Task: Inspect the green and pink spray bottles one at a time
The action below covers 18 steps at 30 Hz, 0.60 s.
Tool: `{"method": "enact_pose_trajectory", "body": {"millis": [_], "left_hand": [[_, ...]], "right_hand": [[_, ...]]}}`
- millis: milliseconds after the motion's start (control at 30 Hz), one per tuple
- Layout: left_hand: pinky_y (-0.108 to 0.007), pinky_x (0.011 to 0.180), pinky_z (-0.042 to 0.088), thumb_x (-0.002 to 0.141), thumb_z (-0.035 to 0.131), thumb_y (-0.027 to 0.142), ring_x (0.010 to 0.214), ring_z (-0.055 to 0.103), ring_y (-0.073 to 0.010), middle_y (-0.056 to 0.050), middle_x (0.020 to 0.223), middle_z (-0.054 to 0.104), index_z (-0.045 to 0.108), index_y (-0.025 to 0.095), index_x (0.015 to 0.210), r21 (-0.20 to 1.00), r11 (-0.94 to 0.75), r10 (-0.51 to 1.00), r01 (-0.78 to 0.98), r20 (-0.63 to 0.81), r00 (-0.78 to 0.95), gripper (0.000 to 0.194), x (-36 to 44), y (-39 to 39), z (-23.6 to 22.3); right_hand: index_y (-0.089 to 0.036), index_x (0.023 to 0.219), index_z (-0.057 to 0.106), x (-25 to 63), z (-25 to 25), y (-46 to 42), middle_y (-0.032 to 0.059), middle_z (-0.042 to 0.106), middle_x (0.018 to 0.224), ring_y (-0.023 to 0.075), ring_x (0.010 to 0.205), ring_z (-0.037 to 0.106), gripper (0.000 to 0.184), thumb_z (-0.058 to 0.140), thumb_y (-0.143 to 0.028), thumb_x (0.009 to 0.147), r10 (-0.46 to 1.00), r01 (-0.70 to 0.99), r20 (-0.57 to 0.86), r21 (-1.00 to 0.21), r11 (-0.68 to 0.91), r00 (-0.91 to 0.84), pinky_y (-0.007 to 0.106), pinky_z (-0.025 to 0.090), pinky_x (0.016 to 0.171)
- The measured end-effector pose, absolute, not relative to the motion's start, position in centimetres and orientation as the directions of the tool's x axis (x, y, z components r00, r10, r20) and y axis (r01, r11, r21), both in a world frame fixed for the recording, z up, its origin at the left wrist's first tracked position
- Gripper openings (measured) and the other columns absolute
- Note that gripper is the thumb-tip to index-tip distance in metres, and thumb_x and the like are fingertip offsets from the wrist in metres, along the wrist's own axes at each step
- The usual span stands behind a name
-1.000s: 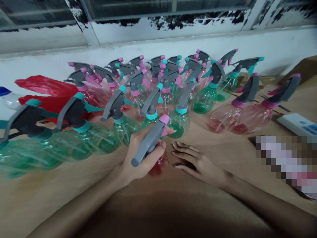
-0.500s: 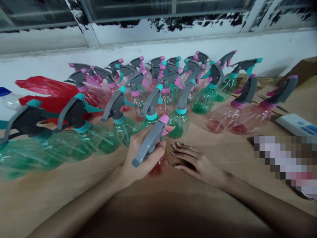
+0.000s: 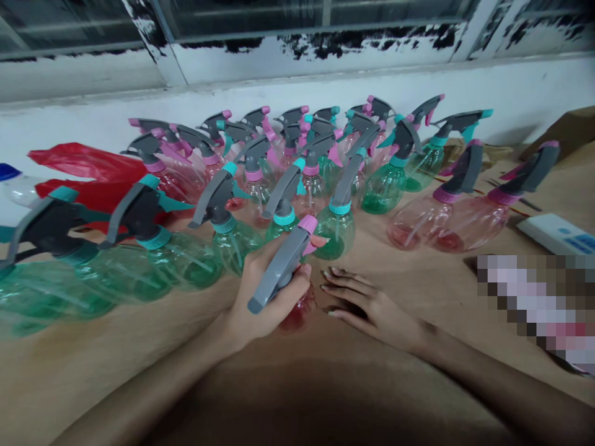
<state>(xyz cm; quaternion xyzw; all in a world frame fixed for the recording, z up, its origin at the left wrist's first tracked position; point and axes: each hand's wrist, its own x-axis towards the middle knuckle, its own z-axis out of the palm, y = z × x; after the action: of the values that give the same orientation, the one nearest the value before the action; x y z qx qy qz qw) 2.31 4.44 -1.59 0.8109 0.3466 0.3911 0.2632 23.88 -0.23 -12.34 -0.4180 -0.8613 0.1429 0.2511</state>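
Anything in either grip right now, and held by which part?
The left grip holds a pink spray bottle just under its gray sprayer head; the right grip holds nothing visible.

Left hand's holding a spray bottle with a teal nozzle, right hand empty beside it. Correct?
Not quite: the nozzle is pink, not teal, as the head view shows. The left hand is holding that spray bottle, and the right hand is empty beside it.
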Motion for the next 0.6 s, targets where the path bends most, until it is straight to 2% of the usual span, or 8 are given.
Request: {"method": "enact_pose_trajectory", "body": {"millis": [400,600], "left_hand": [[-0.03,0.059,0.048,0.079,0.05,0.016,0.06,0.057,-0.0154,0.001,0.075,0.06,0.054,0.024,0.074,0.706,-0.619,0.769,0.343,0.456,0.449,0.011,2.3,4.44,-1.53],[-0.029,0.062,0.05,0.079,0.049,0.015,0.061,0.058,-0.0143,0.0,0.081,0.062,0.055,0.024,0.075,0.717,-0.606,0.778,0.344,0.445,0.443,0.012,2.31,4.18,-1.46]], "right_hand": [[-0.021,0.13,0.051,23.86,-12.32,-0.2,0.0067,0.051,0.138,0.0223,0.133,0.039,0.041,0.051,-0.037,0.092,0.793,0.655,0.304,-0.448,0.608,-0.527,0.046,0.038,0.108],[-0.02,0.129,0.051,23.83,-12.22,-0.25,0.0074,0.051,0.138,0.0221,0.133,0.038,0.04,0.051,-0.037,0.093,0.795,0.659,0.298,-0.447,0.605,-0.528,0.046,0.038,0.108]]}}
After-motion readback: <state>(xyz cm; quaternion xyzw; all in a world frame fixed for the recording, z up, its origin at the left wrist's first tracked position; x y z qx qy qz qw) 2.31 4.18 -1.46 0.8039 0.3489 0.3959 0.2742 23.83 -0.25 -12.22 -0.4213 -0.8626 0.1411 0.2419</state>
